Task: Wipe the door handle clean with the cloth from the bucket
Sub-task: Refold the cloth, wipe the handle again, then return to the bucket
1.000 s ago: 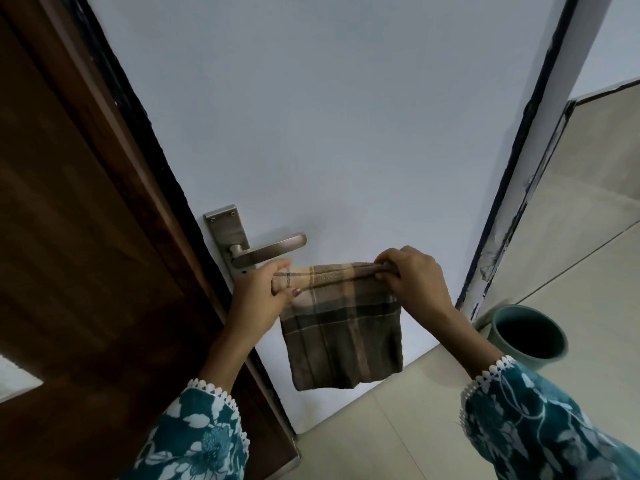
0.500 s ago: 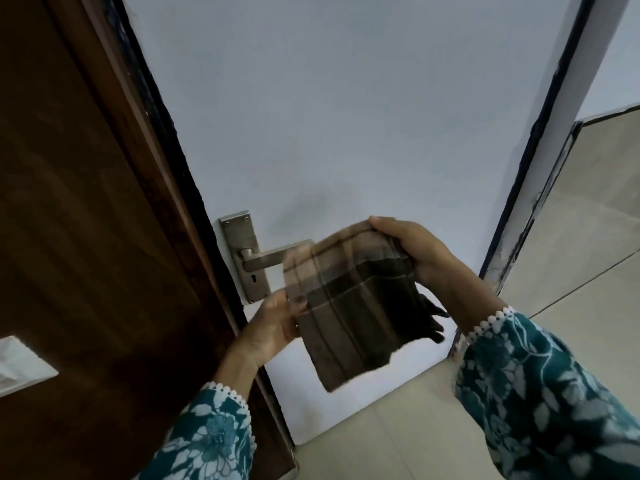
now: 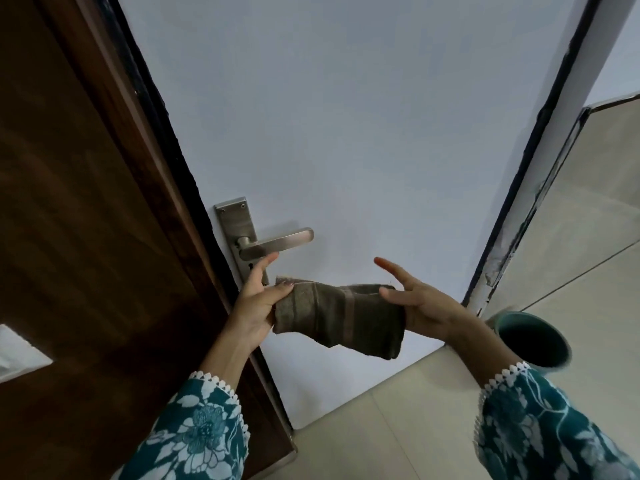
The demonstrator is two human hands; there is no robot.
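Folded cloth [image 3: 341, 317] gripped by left hand [image 3: 254, 303], right hand [image 3: 420, 306] splayed against it (lever handle [image 3: 277, 242] just above left, lying crosswise)

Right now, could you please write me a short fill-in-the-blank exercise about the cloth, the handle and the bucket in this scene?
1. The folded brown checked cloth is held below the brushed metal lever door handle and does not ____ it.
2. The left hand pinches the cloth while the right hand has its fingers ____.
3. The round teal bucket stands on the ____.

Missing words: touch; spread open; floor
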